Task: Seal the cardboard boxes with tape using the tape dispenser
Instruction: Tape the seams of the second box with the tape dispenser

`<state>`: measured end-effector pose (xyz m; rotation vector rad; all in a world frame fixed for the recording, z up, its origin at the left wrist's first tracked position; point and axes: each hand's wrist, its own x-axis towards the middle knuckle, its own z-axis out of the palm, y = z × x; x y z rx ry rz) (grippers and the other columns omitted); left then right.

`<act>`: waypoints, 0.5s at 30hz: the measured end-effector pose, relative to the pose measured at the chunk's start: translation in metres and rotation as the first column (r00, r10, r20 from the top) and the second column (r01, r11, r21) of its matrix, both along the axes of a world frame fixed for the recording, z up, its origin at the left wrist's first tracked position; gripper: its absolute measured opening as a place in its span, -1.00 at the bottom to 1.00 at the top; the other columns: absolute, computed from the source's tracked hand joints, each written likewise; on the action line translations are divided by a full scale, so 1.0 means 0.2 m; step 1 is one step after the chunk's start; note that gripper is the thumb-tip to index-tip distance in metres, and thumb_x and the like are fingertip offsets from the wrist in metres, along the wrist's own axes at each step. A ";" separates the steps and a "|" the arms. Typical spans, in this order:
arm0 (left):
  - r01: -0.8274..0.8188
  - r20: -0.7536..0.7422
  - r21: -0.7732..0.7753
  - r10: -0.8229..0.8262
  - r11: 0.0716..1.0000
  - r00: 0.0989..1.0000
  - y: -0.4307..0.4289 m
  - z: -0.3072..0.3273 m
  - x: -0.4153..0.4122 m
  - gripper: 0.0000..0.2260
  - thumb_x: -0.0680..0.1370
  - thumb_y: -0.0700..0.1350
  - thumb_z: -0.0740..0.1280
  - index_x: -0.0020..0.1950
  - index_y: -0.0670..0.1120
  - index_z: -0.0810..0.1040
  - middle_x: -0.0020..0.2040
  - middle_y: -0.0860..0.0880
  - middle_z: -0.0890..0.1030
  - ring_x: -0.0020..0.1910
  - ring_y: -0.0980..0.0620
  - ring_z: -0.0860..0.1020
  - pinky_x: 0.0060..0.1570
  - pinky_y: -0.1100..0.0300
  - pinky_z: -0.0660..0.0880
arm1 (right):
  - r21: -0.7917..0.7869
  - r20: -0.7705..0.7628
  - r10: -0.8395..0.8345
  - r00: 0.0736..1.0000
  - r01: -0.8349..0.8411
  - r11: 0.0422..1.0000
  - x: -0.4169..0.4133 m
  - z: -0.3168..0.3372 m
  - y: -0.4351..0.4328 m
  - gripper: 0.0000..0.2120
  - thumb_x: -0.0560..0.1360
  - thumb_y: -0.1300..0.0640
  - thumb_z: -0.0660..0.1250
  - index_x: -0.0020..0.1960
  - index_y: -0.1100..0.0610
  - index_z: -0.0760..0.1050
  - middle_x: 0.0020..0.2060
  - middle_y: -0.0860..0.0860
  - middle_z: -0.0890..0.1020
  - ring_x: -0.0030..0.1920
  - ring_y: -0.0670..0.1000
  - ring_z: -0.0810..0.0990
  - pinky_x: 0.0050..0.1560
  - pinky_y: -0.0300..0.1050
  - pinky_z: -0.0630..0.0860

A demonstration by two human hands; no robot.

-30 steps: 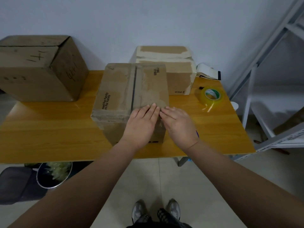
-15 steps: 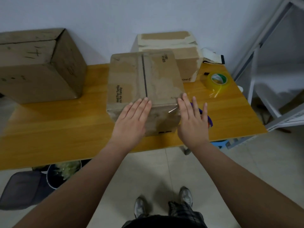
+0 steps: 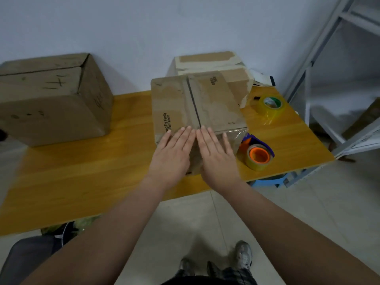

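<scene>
— What do we have at the far left?
— A big cardboard box with pen strokes on it. It stands on our wooden table by the wall, well apart from the one under our hands.
— And in the middle?
— The printed cardboard box, its top seam a dark line running away from us. Our left hand lies flat over its near edge, fingers straight and together, gripping nothing. Our right hand lies just beside it, equally flat and unclenched. Clear tape crinkles at the near right corner.
— Behind it?
— A box patched with pale tape; we cannot tell whether the two touch.
— And to the right?
— The tape dispenser, purple with an orange core, rests on the table just beside our box, apart from our right hand. Farther back sits a loose tape roll, then grey metal shelving.
</scene>
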<state>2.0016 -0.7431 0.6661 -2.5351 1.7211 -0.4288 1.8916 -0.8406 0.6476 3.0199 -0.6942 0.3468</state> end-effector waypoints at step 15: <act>-0.048 -0.520 -0.339 -0.145 0.939 0.842 0.12 0.13 0.32 -0.68 0.65 -0.04 0.10 0.30 -0.09 0.51 0.35 -0.02 0.46 0.43 0.03 0.26 0.42 0.10 0.09 | 0.011 0.380 0.082 0.921 -0.093 0.996 0.17 0.19 -0.05 -0.70 0.51 0.08 0.12 0.01 0.14 0.60 -0.02 0.03 0.64 0.03 0.07 0.57 0.19 -0.03 0.25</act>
